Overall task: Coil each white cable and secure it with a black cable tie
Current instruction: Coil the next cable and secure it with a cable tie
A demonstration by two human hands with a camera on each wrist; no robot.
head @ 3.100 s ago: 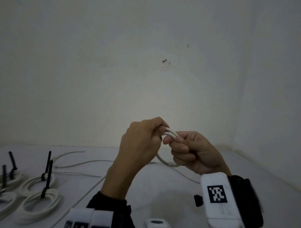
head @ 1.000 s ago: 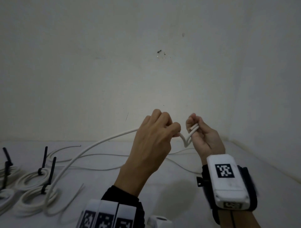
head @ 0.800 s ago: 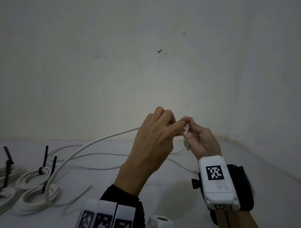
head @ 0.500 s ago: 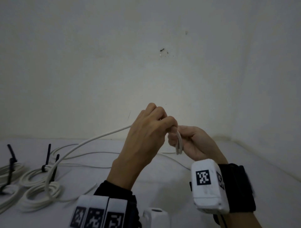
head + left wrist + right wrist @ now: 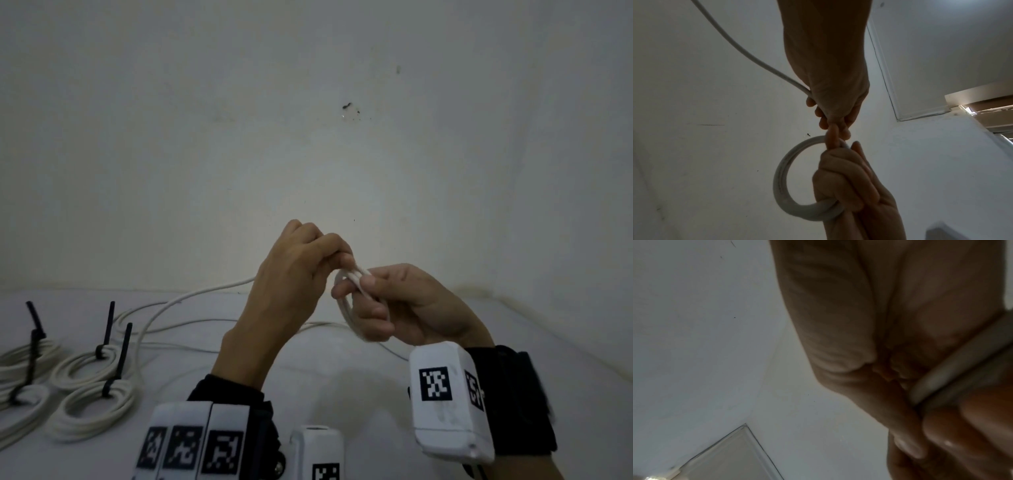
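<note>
Dim, grey light throughout — right wrist view blurred and out of focus, left wrist view backlit, edges bowed.

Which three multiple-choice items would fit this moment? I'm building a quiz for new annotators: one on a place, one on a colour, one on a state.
1. Where do the finished coils lie?
A. On the table, at the person's left
B. In a box
C. Hung on the wall

2. What colour are the cable ties on them?
A. White
B. Black
C. Red

3. What state is the small coil in the right hand in?
A. Tied off
B. Lying flat on the table
C. Untied, its white cable running on through the left hand

Key: 1 A, they rest on the table at the left of the head view; 2 B, black strips stand up from the white loops; 3 C, no tie shows on its visible part, and the cable runs from the left hand down to the table.
</note>
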